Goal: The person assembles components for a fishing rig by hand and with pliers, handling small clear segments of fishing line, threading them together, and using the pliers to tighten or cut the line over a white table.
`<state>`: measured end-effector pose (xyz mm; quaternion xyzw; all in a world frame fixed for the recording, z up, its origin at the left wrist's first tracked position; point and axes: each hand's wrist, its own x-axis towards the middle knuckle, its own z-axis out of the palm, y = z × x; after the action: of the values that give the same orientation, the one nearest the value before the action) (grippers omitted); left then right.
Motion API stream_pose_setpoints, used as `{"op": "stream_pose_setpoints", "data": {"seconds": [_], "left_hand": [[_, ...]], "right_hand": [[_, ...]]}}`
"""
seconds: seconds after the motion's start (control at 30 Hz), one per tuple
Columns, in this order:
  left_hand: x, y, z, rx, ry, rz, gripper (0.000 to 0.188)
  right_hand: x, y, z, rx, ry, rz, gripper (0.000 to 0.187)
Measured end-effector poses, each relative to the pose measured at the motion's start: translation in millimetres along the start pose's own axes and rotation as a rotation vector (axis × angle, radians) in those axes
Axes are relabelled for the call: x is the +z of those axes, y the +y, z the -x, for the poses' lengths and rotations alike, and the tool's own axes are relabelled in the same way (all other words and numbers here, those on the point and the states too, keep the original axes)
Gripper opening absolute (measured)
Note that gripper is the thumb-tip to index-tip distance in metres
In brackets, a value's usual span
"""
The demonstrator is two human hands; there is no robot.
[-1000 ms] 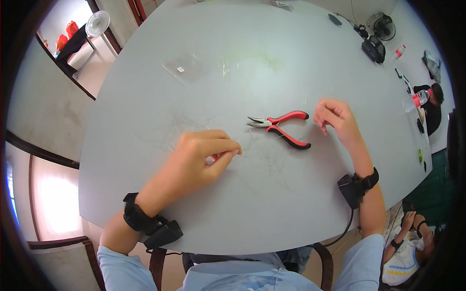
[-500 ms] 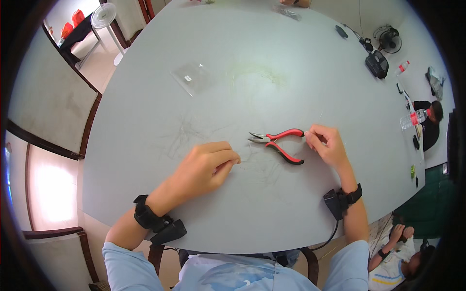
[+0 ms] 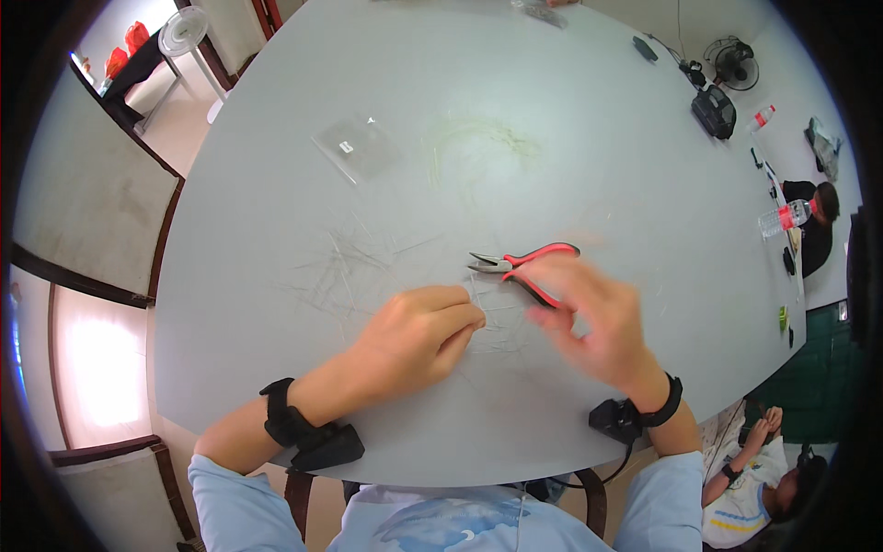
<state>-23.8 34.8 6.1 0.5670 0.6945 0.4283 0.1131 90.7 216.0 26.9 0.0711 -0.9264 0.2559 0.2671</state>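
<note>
My left hand [image 3: 418, 336] is closed in a pinch above the near middle of the table. What its fingertips hold, if anything, is too small to make out. Long-nose pliers [image 3: 492, 264] with red and black handles lie on the table, jaws pointing left and handles spread. Over those handles is my right hand [image 3: 602, 317], smeared by motion; it covers part of them, and its grip does not show clearly. Thin pin-like pieces [image 3: 342, 267] lie scattered left of the pliers, and more fine ones [image 3: 501, 322] lie between my hands.
A clear plastic bag [image 3: 354, 147] lies flat at the far left of the grey table [image 3: 589, 138]. Another small bag [image 3: 540, 12] is at the far edge. Beyond the right edge are water bottles [image 3: 784, 219], a black fan [image 3: 736, 64] and other people.
My right hand has left the handle tip and swung leftward over the pliers' handles. My left hand has shifted slightly right and nearer, still pinched. The pliers stay about where they were.
</note>
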Motion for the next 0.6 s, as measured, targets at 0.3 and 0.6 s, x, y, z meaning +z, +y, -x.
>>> {"op": "stream_pose_setpoints", "data": {"seconds": [0.3, 0.6], "left_hand": [[8.0, -7.1, 0.3, 0.076, -0.006, 0.004, 0.013], [7.7, -7.3, -1.9, -0.024, -0.036, 0.113, 0.008]], "right_hand": [[22.0, -4.1, 10.0, 0.181, -0.326, -0.260, 0.007], [29.9, 4.7, 17.7, 0.157, -0.227, -0.365, 0.014]]}}
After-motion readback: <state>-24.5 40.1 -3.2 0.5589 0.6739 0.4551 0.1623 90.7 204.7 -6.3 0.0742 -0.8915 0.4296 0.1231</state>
